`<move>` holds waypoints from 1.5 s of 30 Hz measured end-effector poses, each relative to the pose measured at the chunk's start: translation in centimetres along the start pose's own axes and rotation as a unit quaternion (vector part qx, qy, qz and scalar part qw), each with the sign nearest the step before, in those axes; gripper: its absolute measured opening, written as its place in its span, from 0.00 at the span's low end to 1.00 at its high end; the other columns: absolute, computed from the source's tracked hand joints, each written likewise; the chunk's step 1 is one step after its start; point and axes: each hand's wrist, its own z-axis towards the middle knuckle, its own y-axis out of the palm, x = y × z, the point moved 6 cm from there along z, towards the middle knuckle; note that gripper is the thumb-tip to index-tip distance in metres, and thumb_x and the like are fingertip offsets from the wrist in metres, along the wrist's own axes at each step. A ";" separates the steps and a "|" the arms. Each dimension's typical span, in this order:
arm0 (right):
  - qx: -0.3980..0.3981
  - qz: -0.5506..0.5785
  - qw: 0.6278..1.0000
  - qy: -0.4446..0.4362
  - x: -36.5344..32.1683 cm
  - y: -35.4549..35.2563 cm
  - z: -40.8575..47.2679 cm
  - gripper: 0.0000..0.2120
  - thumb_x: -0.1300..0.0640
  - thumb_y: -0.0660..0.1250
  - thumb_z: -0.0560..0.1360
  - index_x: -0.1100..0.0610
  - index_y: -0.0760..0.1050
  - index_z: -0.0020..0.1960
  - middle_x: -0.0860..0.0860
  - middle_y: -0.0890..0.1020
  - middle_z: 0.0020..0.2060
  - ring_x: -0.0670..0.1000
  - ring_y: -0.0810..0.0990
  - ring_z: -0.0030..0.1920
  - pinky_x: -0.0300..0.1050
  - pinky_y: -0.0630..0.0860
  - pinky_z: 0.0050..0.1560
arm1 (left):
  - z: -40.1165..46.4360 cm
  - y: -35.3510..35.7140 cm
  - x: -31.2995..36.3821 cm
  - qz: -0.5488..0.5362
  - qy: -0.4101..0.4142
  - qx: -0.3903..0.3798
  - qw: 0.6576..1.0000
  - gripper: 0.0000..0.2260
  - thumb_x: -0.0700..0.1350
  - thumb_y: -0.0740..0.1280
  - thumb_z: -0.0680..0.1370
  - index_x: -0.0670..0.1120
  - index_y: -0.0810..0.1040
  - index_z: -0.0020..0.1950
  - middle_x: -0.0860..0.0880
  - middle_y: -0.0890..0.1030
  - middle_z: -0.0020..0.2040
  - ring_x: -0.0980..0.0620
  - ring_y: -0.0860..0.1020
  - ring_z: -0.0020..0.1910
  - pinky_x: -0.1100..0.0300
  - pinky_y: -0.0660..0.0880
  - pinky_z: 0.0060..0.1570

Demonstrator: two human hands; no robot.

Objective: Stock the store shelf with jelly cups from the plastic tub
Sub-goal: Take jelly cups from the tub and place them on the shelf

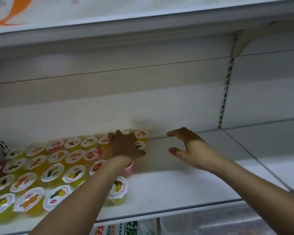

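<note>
While rows of jelly cups [56, 167] already crowd the shelf [185, 189] out beyond the left hand's [124, 146] little-finger side, that hand lies knuckles-up over the far-row cups, fingers curled down among them; whether its grip pinches one I cannot tell. Just past its thumb stands the end cup [142, 135] against the back wall. Bare shelf lies between it and the right hand [188, 148], whose grip is wide and holds nothing. Best to seat each cup flat, lid up, touching its neighbour, then extend the row rightward. No tub shows.
</note>
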 end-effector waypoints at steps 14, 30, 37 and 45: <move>0.144 -0.095 0.984 -0.053 4.1 -4.7 -6.7 0.26 0.45 0.61 0.77 0.49 0.62 0.72 0.48 0.73 0.63 0.51 0.74 0.60 0.47 0.76 0.52 | -8.3 -6.6 7.9 -0.136 0.139 0.222 0.956 0.33 0.67 0.56 0.73 0.49 0.67 0.72 0.47 0.73 0.66 0.44 0.72 0.63 0.49 0.70 0.61; 0.066 -0.105 0.964 0.235 29.5 -12.4 -34.1 0.20 0.46 0.61 0.78 0.46 0.67 0.69 0.45 0.71 0.64 0.49 0.72 0.62 0.47 0.74 0.50 | -21.1 1.1 44.3 -0.326 0.355 -0.018 0.876 0.23 0.60 0.65 0.75 0.55 0.68 0.69 0.57 0.70 0.63 0.56 0.70 0.63 0.57 0.69 0.60; -0.075 -0.114 0.918 0.372 40.5 -13.0 -44.6 0.23 0.47 0.64 0.76 0.48 0.66 0.70 0.48 0.69 0.66 0.51 0.70 0.66 0.46 0.74 0.56 | -25.8 6.9 55.7 -0.319 0.364 -0.164 0.859 0.25 0.61 0.64 0.75 0.56 0.66 0.70 0.56 0.70 0.67 0.55 0.69 0.66 0.56 0.69 0.61; -0.264 -0.224 0.877 0.333 44.7 -8.8 -49.6 0.25 0.48 0.65 0.73 0.52 0.67 0.68 0.54 0.72 0.60 0.57 0.69 0.63 0.48 0.70 0.55 | -29.5 15.7 62.5 -0.001 0.436 -0.218 0.873 0.26 0.60 0.63 0.76 0.47 0.67 0.68 0.45 0.74 0.62 0.42 0.75 0.58 0.52 0.68 0.55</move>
